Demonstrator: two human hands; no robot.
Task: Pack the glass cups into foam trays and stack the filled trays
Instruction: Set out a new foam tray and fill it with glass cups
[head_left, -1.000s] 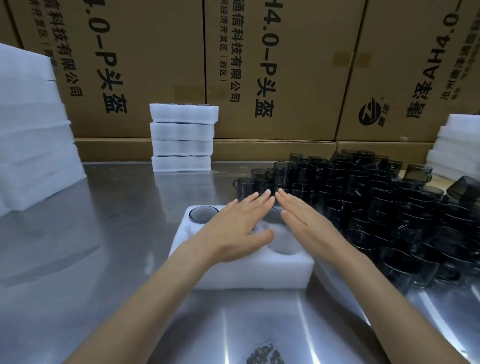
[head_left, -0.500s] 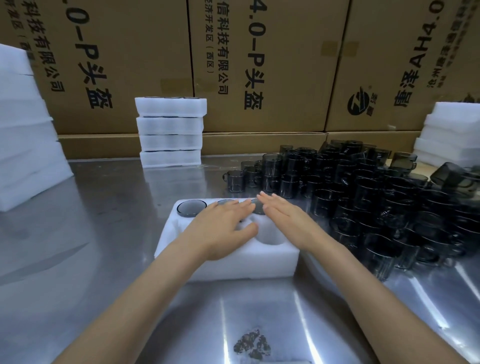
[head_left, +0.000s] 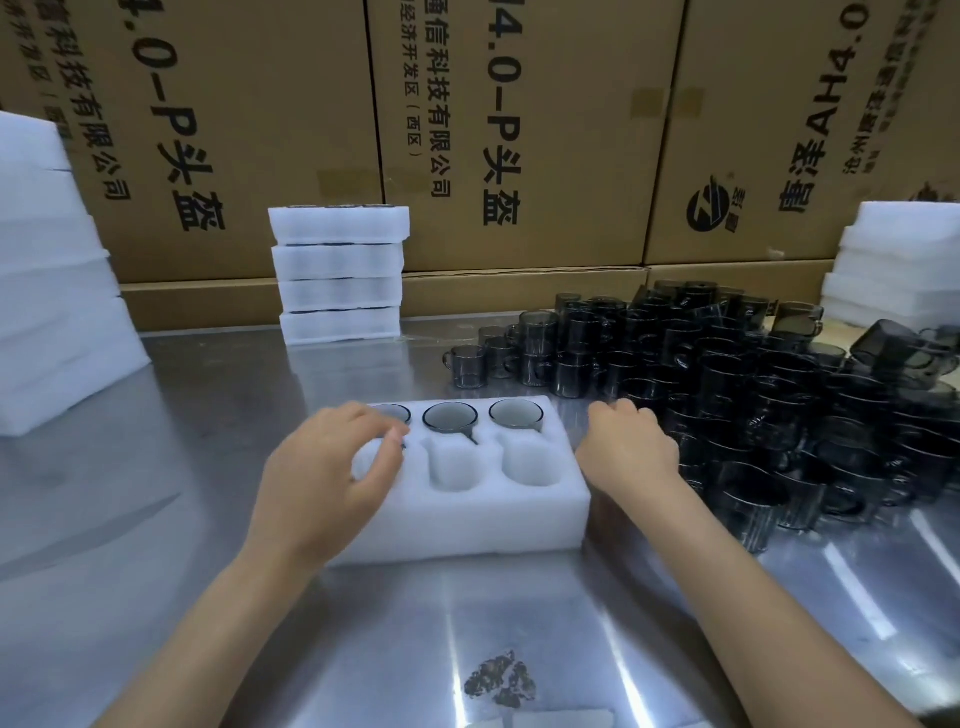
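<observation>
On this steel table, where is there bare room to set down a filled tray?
Bare steel lies between the tray in front and the stack of filled trays, and left toward the empty foam pile. The right side is crowded with loose glass cups, close beside the right hand.

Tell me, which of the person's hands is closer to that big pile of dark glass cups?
The right. The right hand is at the pile of dark glass cups, right at its near-left edge. The left hand rests over the foam tray's left end, the tray between it and the pile.
</observation>
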